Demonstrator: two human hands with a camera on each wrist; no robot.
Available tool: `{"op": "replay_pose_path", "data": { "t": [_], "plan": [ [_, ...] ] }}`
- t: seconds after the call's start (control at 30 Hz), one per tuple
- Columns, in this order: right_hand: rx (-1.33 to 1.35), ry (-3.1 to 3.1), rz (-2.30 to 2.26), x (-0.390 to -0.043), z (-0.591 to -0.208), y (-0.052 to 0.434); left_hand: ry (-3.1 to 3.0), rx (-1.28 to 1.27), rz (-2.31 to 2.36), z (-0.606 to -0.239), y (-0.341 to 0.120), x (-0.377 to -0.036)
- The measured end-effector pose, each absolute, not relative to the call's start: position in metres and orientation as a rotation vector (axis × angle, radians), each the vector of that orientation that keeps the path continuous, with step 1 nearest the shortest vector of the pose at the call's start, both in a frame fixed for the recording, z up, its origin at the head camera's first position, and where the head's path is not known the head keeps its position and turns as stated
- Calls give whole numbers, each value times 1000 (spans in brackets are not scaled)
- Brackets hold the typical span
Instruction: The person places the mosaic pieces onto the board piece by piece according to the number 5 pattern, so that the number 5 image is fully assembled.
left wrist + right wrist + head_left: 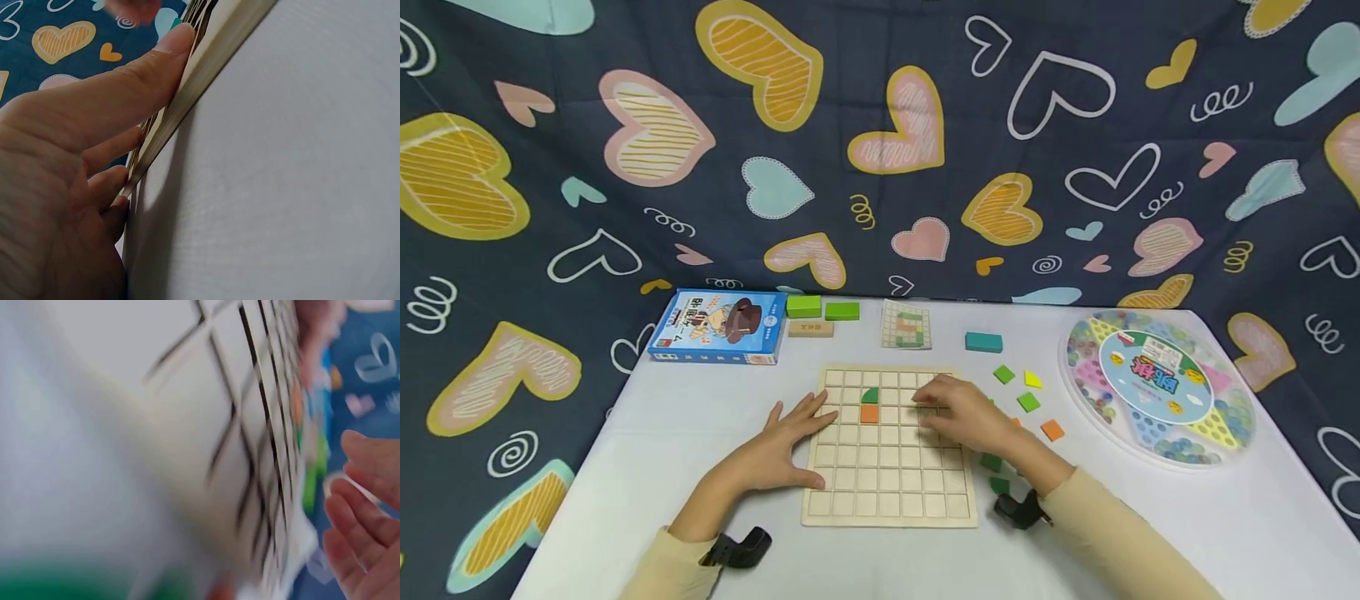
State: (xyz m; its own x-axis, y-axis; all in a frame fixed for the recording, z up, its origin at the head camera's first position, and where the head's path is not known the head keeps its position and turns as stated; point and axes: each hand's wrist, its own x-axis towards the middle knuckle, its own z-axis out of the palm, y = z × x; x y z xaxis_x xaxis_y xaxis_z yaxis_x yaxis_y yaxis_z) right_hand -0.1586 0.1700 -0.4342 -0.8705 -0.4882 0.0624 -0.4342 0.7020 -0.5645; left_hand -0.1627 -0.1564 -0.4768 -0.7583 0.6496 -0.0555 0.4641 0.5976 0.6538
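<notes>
Left hand [790, 446] flat, fingers spread, steadying the wooden grid board [891, 492] at centre frame on the counter [662, 433]. Right hand [966, 417] hovers over its upper right squares (grip unclear, fingers loosely extended), beside green [870, 395] and orange tiles [869, 412].

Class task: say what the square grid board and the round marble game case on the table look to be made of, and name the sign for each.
The pale square grid board looks like unpainted light wood with a matt finish: an even tan colour and cut grid lines. The round marble game case looks like clear glossy plastic: the marbles show through its lid, though the material is not certain.
</notes>
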Motion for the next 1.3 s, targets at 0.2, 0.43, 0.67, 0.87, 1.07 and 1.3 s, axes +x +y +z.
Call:
{"op": "replay_pose_path", "data": {
  "t": [0.2, 0.43, 0.67, 0.87, 1.07, 1.3],
  "plan": [
    [-521, 2878, -878, -135, -438, 250, 2536, 908, 919, -475, -159, -161],
    [-505, 2903, -722, -125, -448, 284, 2523, 930, 922, -473, -157, -163],
    [-614, 2934, -621, -126, -446, 284, 2517, 931, 917, -474, -157, -163],
    [-630, 2964, -576, -126, -450, 280, 2521, 925, 912, -474, -160, -162],
    [-561, 2984, -692, -126, -447, 264, 2528, 945, 921, -475, -162, -161],
    [-749, 2828, -974, -133, -435, 187, 2522, 951, 926, -475, -160, -163]
  ]
}}
